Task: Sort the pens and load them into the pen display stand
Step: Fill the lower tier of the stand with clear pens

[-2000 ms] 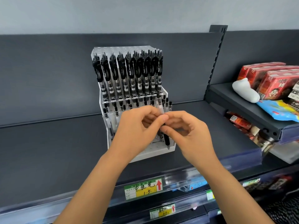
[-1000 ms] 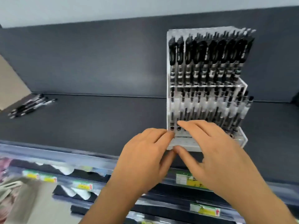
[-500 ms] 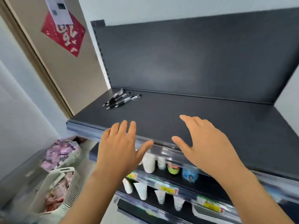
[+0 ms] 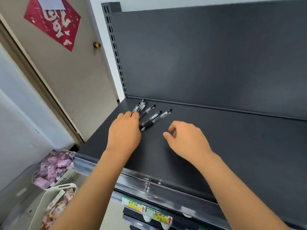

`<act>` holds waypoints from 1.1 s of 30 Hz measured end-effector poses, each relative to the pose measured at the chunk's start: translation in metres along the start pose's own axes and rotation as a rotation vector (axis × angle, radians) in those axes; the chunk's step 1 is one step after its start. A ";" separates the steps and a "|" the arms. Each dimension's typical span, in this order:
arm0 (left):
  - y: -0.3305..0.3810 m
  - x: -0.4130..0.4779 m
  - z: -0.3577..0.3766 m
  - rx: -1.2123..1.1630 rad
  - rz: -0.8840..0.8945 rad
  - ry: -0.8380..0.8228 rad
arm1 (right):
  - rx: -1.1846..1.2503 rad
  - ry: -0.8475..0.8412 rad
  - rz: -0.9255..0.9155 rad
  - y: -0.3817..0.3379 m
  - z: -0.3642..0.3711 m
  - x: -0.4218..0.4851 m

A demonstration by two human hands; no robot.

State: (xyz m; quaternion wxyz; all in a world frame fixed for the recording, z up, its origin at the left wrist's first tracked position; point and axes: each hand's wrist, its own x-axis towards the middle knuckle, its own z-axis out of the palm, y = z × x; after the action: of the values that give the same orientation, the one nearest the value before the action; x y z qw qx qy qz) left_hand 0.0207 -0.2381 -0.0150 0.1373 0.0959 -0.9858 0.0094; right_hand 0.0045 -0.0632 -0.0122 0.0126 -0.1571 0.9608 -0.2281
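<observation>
Fingertips (image 4: 134, 115) of the left hand (image 4: 123, 132) come down on the near ends of a small fan of clear-barrelled pens with black grips and caps (image 4: 155, 115), which lie loose at the far left of a dark grey metal shop shelf (image 4: 232, 138), close to its back panel. The fingers are bent over the left-most pens and hide their tips, so it cannot be told whether they have closed on a pen or merely rest on it. The pens at the right of the fan lie untouched, their capped ends pointing far and right.

Just right of the pens, the right hand (image 4: 187, 139) hovers low over bare shelf. Its fingers (image 4: 172, 126) are loosely curled, thumb and forefinger apart, and it holds nothing. It appears poised to help gather the bundle or take a pen passed across.

The display stand itself is out of view, so the step in hand is judged to be collecting stock rather than loading it. The pens lie spread in a fan, which probably makes them easier to pick singly.

Below the shelf's near edge sit yellow price labels with red arrows (image 4: 162, 219). Lower left, white plastic baskets of pink packets (image 4: 69, 176) stand beside a beige door bearing a red paper decoration (image 4: 53, 20).
</observation>
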 end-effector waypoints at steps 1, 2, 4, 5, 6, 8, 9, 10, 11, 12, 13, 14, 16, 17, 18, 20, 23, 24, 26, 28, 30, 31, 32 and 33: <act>-0.004 0.014 0.004 -0.007 0.012 0.004 | 0.022 0.003 0.044 -0.006 0.006 0.016; -0.007 0.027 0.007 -0.008 0.034 0.007 | 0.043 0.014 0.086 -0.013 0.011 0.032; -0.012 0.050 0.011 -0.027 0.093 -0.026 | 0.082 0.039 0.181 -0.026 0.020 0.058; -0.013 0.061 0.014 -0.042 0.122 -0.052 | 0.097 0.046 0.227 -0.032 0.024 0.068; -0.014 0.070 0.016 -0.054 0.147 -0.079 | 0.102 0.053 0.265 -0.036 0.027 0.077; -0.015 0.084 0.021 -0.091 0.180 -0.148 | 0.072 0.058 0.325 -0.043 0.033 0.091; -0.016 0.089 0.024 -0.138 0.186 -0.189 | 0.055 0.059 0.351 -0.045 0.035 0.097; -0.018 0.094 0.027 -0.206 0.187 -0.233 | 0.047 0.063 0.377 -0.047 0.037 0.103; -0.019 0.099 0.030 -0.276 0.187 -0.278 | 0.053 0.067 0.412 -0.048 0.039 0.109; -0.021 0.103 0.032 -0.320 0.200 -0.318 | 0.072 0.069 0.455 -0.050 0.040 0.112; -0.022 0.106 0.033 -0.330 0.229 -0.346 | 0.098 0.071 0.498 -0.052 0.041 0.115; -0.023 0.109 0.034 -0.314 0.271 -0.358 | 0.120 0.077 0.533 -0.054 0.041 0.117; -0.024 0.111 0.034 -0.228 0.375 -0.336 | 0.156 0.092 0.586 -0.056 0.044 0.119; -0.024 0.112 0.034 -0.189 0.429 -0.306 | 0.175 0.101 0.611 -0.057 0.044 0.120; -0.024 0.113 0.034 -0.171 0.476 -0.273 | 0.195 0.110 0.633 -0.058 0.045 0.119; -0.026 0.112 0.033 -0.222 0.529 -0.221 | 0.230 0.135 0.656 -0.059 0.043 0.117; -0.028 0.112 0.030 -0.449 0.581 -0.270 | 0.436 0.232 0.655 -0.057 0.036 0.104; -0.026 0.112 0.028 -0.549 0.606 -0.331 | 0.592 0.284 0.642 -0.056 0.034 0.097; -0.021 0.109 0.019 -0.746 0.674 -0.440 | 0.945 0.365 0.584 -0.058 0.026 0.079; -0.013 0.105 0.006 -0.867 0.743 -0.479 | 1.119 0.429 0.513 -0.062 0.015 0.059; -0.002 0.099 -0.008 -0.889 0.819 -0.476 | 1.120 0.500 0.473 -0.063 0.003 0.038; 0.004 0.094 -0.015 -0.873 0.859 -0.465 | 1.084 0.533 0.463 -0.063 -0.003 0.027; 0.012 0.088 -0.022 -0.850 0.894 -0.447 | 1.038 0.562 0.457 -0.062 -0.010 0.015; 0.019 0.081 -0.030 -0.828 0.922 -0.425 | 0.993 0.583 0.454 -0.061 -0.018 0.004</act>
State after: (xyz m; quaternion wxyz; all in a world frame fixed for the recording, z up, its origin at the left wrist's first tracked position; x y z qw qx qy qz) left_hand -0.0514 -0.2333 0.0362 -0.0531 -0.3977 -0.8537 -0.3321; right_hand 0.0171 -0.1085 0.0307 -0.1308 0.1446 0.7133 -0.6732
